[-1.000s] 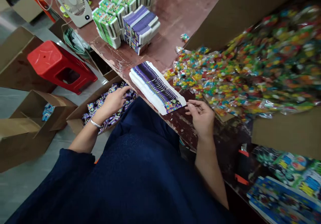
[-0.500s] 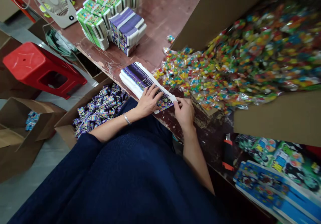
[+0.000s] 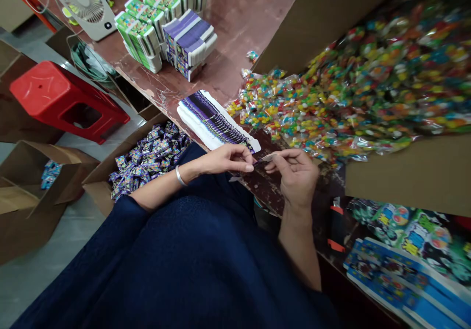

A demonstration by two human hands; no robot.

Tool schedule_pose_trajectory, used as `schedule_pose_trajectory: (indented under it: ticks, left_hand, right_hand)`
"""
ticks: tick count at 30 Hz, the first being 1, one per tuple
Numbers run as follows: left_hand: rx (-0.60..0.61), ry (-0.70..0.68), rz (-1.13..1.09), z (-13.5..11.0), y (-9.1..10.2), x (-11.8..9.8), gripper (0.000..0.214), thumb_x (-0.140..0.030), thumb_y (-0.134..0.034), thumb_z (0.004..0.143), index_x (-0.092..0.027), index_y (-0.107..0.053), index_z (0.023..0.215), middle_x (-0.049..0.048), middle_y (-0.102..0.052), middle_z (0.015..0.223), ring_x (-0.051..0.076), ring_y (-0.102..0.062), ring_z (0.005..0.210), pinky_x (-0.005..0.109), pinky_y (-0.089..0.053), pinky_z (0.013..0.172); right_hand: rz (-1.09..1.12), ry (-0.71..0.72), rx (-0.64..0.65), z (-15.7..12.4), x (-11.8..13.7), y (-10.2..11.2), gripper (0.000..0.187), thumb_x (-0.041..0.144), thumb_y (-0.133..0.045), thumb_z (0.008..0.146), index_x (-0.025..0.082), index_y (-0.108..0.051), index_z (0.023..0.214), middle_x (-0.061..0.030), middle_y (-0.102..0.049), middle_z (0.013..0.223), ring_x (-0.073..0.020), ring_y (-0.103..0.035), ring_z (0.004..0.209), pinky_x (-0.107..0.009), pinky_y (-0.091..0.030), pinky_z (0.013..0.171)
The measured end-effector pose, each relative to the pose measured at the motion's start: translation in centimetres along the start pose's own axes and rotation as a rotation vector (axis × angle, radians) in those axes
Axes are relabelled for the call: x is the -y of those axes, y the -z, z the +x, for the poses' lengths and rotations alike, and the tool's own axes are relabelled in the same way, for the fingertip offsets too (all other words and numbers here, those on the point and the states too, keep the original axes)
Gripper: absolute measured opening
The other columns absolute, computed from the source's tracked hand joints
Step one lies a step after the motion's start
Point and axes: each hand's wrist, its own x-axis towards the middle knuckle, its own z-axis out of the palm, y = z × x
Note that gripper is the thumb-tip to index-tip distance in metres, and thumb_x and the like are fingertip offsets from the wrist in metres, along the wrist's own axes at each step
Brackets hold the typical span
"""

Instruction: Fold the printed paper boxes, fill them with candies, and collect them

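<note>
Between my hands, over the table's front edge, is a small flat carton (image 3: 264, 160) with a pale side and a dark purple edge, seen nearly edge-on. My right hand (image 3: 297, 174) pinches it between thumb and fingers. My left hand (image 3: 230, 159), with a bracelet on the wrist, pinches its other end with the fingertips. Just beyond lies a fanned row of flat purple cartons (image 3: 217, 120) with white flaps, touched by neither hand. To its right, wrapped colourful candies (image 3: 279, 105) spill out of a cardboard box (image 3: 298, 29) lying on its side.
Banded bundles of green cartons (image 3: 142, 39) and purple cartons (image 3: 189, 39) stand farther back, near a white fan (image 3: 83, 5). Below left, a cardboard box (image 3: 97, 199) holds many small purple packets (image 3: 147, 159). A red stool (image 3: 69, 100), a cutter (image 3: 336, 226) and printed sheets (image 3: 405, 280) flank me.
My left hand has lifted off the fanned row and moved toward my right hand. My right hand has drawn a carton away from the row's near end, toward the right.
</note>
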Motion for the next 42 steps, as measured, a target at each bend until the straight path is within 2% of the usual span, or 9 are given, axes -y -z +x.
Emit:
schedule_pose_trajectory:
  ticks: [7, 12, 16, 22, 28, 30, 32, 36, 42]
  left_hand:
    - [-0.027, 0.098, -0.386, 0.1, -0.5, 1.2, 0.051, -0.043, -0.088, 0.076, -0.018, -0.069, 0.115, 0.0095, -0.073, 0.114, 0.016, -0.069, 0.098, 0.031, -0.054, 0.089]
    - [-0.027, 0.046, -0.340, -0.1, 0.3, 1.4, 0.058, -0.047, -0.085, 0.079, -0.018, -0.073, 0.128, 0.0122, -0.075, 0.121, 0.019, -0.071, 0.105, 0.033, -0.055, 0.096]
    - [0.064, -0.018, -0.174, -0.2, 0.7, 1.2, 0.050, -0.044, -0.082, 0.082, -0.022, -0.076, 0.127, 0.0102, -0.079, 0.114, 0.022, -0.074, 0.104, 0.035, -0.059, 0.093]
    - [0.055, -0.059, -0.176, -0.3, 1.3, 0.6, 0.045, -0.045, -0.079, 0.087, -0.021, -0.077, 0.125, 0.0134, -0.079, 0.113, 0.023, -0.076, 0.102, 0.038, -0.061, 0.091]
    - [0.091, -0.013, -0.142, -0.5, 0.8, 1.0, 0.043, -0.039, -0.083, 0.083, -0.018, -0.077, 0.120, 0.0095, -0.078, 0.106, 0.018, -0.072, 0.091, 0.030, -0.058, 0.081]
    - [0.052, 0.003, -0.082, -0.5, 0.7, 1.0, 0.036, -0.037, -0.081, 0.085, -0.015, -0.077, 0.113, 0.0076, -0.076, 0.101, 0.015, -0.069, 0.086, 0.028, -0.055, 0.078]
    - [-0.015, 0.000, -0.043, -0.4, 0.6, 1.1, 0.029, -0.037, -0.079, 0.087, -0.012, -0.077, 0.103, 0.0053, -0.073, 0.092, 0.013, -0.064, 0.078, 0.025, -0.052, 0.072]
    - [-0.271, -0.093, -0.068, 0.1, -0.5, 1.9, 0.032, -0.041, -0.081, 0.085, -0.012, -0.074, 0.097, 0.0031, -0.071, 0.087, 0.011, -0.062, 0.076, 0.024, -0.052, 0.072]
    - [-0.646, -0.175, -0.044, 1.2, -2.4, 4.5, 0.042, -0.046, -0.083, 0.083, -0.015, -0.070, 0.109, 0.0015, -0.067, 0.088, 0.012, -0.063, 0.076, 0.025, -0.056, 0.075]
  right_hand:
    - [-0.309, 0.240, -0.113, -1.5, 0.0, -1.0, 0.030, 0.038, -0.073, 0.092, 0.025, -0.073, 0.119, -0.0069, -0.072, 0.114, -0.0126, -0.068, 0.069, -0.029, -0.061, 0.064]
    - [-0.313, 0.139, 0.241, -2.0, 0.2, -0.5, 0.040, 0.040, -0.072, 0.093, 0.025, -0.067, 0.130, 0.0041, -0.064, 0.073, -0.0126, -0.061, 0.060, -0.026, -0.053, 0.059]
    - [-0.161, 0.035, 0.284, -1.6, 0.4, 0.1, 0.034, 0.043, -0.077, 0.089, 0.024, -0.067, 0.115, 0.0070, -0.065, 0.065, -0.0113, -0.058, 0.052, -0.024, -0.050, 0.055]
    - [-0.149, -0.037, 0.381, -2.0, 0.4, -0.3, 0.058, 0.039, -0.077, 0.087, 0.027, -0.059, 0.142, 0.0077, -0.071, 0.069, -0.0120, -0.059, 0.050, -0.028, -0.053, 0.054]
    - [-0.013, -0.148, 0.417, -1.9, 0.4, -0.4, 0.035, 0.046, -0.084, 0.081, 0.025, -0.059, 0.095, 0.0082, -0.065, 0.057, -0.0130, -0.059, 0.043, -0.024, -0.049, 0.043]
    - [-0.009, -0.175, 0.418, -1.7, 0.3, -0.2, 0.037, 0.047, -0.085, 0.080, 0.025, -0.057, 0.088, 0.0079, -0.063, 0.054, -0.0123, -0.057, 0.039, -0.023, -0.047, 0.041]
    - [-0.018, -0.120, 0.264, -1.6, -0.1, -0.3, 0.036, 0.045, -0.086, 0.080, 0.024, -0.060, 0.095, 0.0061, -0.068, 0.062, -0.0119, -0.060, 0.044, -0.022, -0.049, 0.045]
    - [-0.029, -0.038, 0.022, -2.2, -1.5, -1.7, 0.043, 0.047, -0.086, 0.079, 0.024, -0.067, 0.109, -0.0026, -0.079, 0.095, -0.0184, -0.075, 0.079, -0.029, -0.061, 0.069]
    - [-0.108, -0.020, -0.154, -2.5, -2.9, -4.1, 0.029, 0.051, -0.073, 0.090, 0.022, -0.071, 0.089, -0.0004, -0.075, 0.079, -0.0170, -0.069, 0.070, -0.030, -0.058, 0.071]
